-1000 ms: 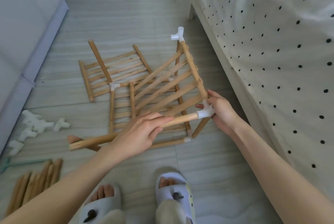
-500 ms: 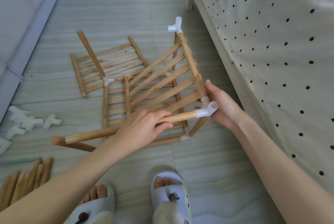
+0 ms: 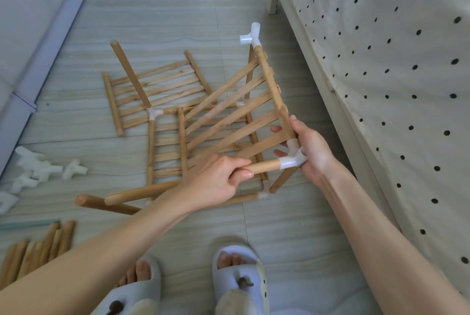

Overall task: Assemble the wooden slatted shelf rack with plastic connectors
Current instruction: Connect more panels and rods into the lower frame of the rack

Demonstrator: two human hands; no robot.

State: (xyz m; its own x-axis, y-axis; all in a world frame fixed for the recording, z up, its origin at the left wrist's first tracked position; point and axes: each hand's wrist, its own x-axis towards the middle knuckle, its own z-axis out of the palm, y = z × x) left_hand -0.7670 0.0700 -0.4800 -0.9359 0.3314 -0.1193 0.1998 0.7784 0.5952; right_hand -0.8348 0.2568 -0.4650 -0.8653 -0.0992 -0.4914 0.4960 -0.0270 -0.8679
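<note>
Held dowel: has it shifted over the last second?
Yes. The held dowel has slid right, toward the white connector: its free end now lies well right of the floor dowel's end.

Loose connectors (image 3: 38, 167) left of rack (image 3: 223, 121), bed (image 3: 381, 86) right

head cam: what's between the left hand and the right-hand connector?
Head view: only a short bare stretch of the dowel, running from the left hand into the connector held by the right hand.
</note>
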